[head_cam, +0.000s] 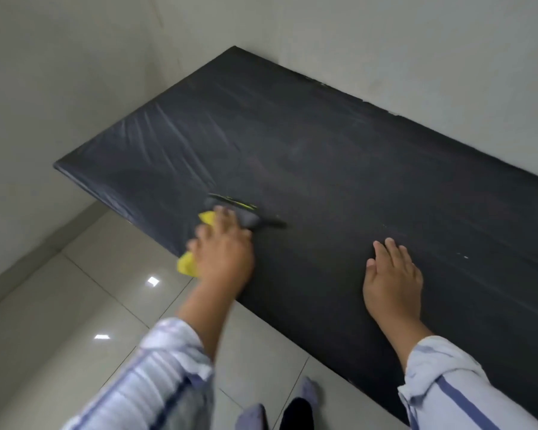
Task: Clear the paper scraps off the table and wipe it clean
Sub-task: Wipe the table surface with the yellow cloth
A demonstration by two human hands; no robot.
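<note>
A black-covered table (339, 156) fills the middle of the head view. My left hand (224, 252) presses a yellow and grey cloth (188, 263) flat on the table near its front left edge; the hand is blurred by motion. The cloth shows at yellow corners beside the fingers and a grey part beyond them. My right hand (392, 280) rests flat on the table to the right, fingers apart, holding nothing. A few tiny white specks (465, 256) lie on the surface further right. No larger paper scraps are visible.
Grey walls meet the table's far and left sides. Glossy pale floor tiles (75, 321) lie below the front edge. My feet (280, 411) stand close to the table. The black cover is wrinkled at the left end (156, 135).
</note>
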